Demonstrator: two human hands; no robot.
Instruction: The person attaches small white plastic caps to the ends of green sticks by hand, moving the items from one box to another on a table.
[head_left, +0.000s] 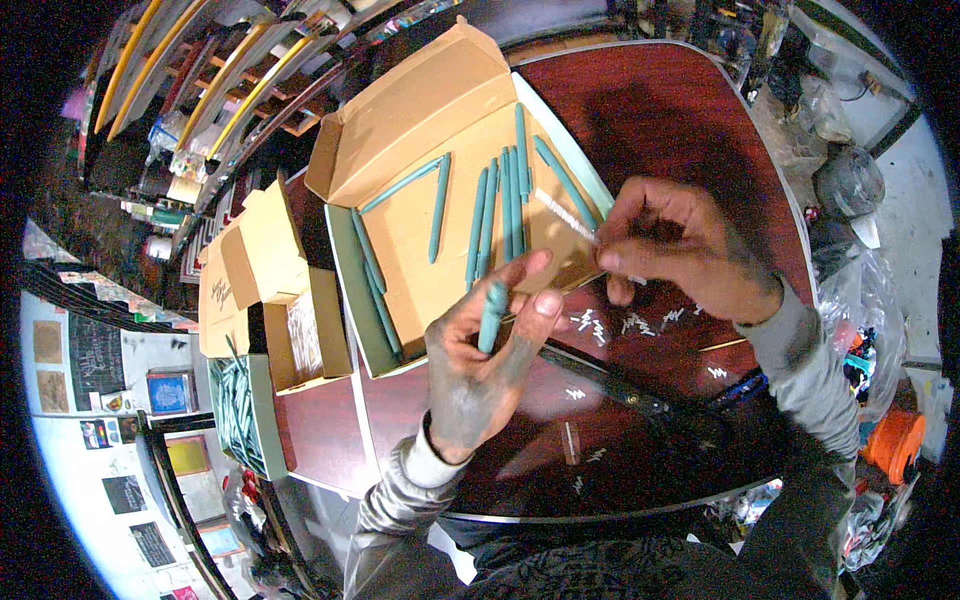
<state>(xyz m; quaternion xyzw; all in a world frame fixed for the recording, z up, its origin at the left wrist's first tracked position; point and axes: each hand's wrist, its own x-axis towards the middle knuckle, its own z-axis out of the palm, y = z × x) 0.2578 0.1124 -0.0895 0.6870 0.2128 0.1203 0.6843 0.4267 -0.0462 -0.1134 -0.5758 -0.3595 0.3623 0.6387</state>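
Teal pen (491, 318) in left hand (472, 385), right hand (690, 243) near, fingers (632, 222) curled

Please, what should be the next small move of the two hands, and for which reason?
I would probably bring the pale strip in the right hand closer to the teal pen in the left hand: each hand already seems to hold its piece, and strip and pen appear apart in this view.

Slim teal pen (491, 320), approx upright in L hand (472, 385); thin whitish see-thru strip (565, 213), slanted, one end at R hand (690, 245) fingertips, other end free tbh.
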